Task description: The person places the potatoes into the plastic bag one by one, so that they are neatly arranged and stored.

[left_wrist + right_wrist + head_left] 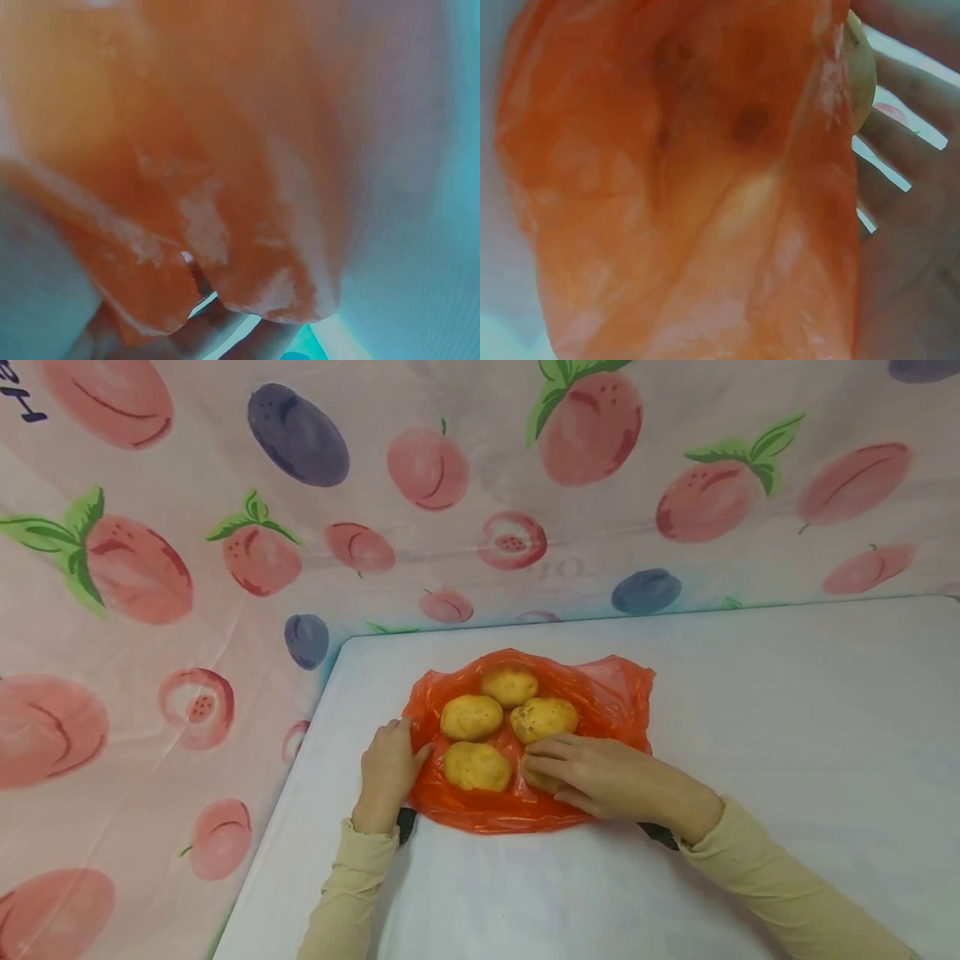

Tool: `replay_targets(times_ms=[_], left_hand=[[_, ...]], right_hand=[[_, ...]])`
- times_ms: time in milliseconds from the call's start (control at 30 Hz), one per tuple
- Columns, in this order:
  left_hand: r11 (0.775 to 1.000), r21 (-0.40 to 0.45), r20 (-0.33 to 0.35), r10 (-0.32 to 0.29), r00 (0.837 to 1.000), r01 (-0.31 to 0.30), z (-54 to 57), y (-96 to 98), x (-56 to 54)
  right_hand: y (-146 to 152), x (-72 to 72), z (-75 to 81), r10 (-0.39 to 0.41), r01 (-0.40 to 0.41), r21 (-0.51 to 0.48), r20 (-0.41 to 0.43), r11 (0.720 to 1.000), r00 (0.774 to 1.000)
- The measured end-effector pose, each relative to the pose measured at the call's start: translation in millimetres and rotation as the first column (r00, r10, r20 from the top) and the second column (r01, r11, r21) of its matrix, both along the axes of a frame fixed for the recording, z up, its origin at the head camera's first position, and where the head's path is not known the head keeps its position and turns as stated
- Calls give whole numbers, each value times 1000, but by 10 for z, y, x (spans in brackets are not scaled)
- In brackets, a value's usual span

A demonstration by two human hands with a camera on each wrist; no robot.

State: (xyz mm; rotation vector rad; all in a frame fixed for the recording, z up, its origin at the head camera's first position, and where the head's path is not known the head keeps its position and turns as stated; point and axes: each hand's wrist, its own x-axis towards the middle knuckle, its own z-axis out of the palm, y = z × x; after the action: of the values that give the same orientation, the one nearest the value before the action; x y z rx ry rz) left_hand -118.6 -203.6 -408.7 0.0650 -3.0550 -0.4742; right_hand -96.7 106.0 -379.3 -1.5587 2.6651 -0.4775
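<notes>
A red plastic bag lies spread on the table, with several yellow potatoes on it. My left hand holds the bag's left edge, thumb over the plastic; in the left wrist view its fingers show below the bag's edge. With its fingers bent over the front right potato, my right hand grips it and covers most of it. That potato peeks out past the bag in the right wrist view. Beside it sits the front left potato; the others lie farther back.
The white table extends to the right and front of the bag. Behind it and to the left hangs a pink sheet printed with fruit. Dark wrist straps show below the hands.
</notes>
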Motion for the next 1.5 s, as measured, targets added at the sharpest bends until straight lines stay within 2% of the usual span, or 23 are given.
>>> replay_targets(times_ms=[167,533,733,967,1167,1367,1500], left_hand=[[1000,-10,6,-1,1000,1,18,-6,-12],[1000,-4,39,10,999,-10,38,-45,0],[1000,29,22,0,1000,0,110,-66,39],[1000,4,-47,-20,999,20,216,-87,79],[1000,-9,-103,-31,994,30,295,-85,127],[998,-4,-232,-62,971,63,427,-66,170],[996,23,-282,-78,956,88,513,-22,192]], right_hand=[[1,29,32,-1,1,22,5,1000,1000],[46,74,65,-36,33,-40,-80,999,996],[114,79,131,-71,65,-71,-95,995,993],[212,90,236,-179,180,-6,-143,984,973],[290,88,289,-265,263,-34,-155,964,952],[370,75,342,-314,302,-93,-177,949,933],[441,69,383,-345,321,-149,-189,935,919]])
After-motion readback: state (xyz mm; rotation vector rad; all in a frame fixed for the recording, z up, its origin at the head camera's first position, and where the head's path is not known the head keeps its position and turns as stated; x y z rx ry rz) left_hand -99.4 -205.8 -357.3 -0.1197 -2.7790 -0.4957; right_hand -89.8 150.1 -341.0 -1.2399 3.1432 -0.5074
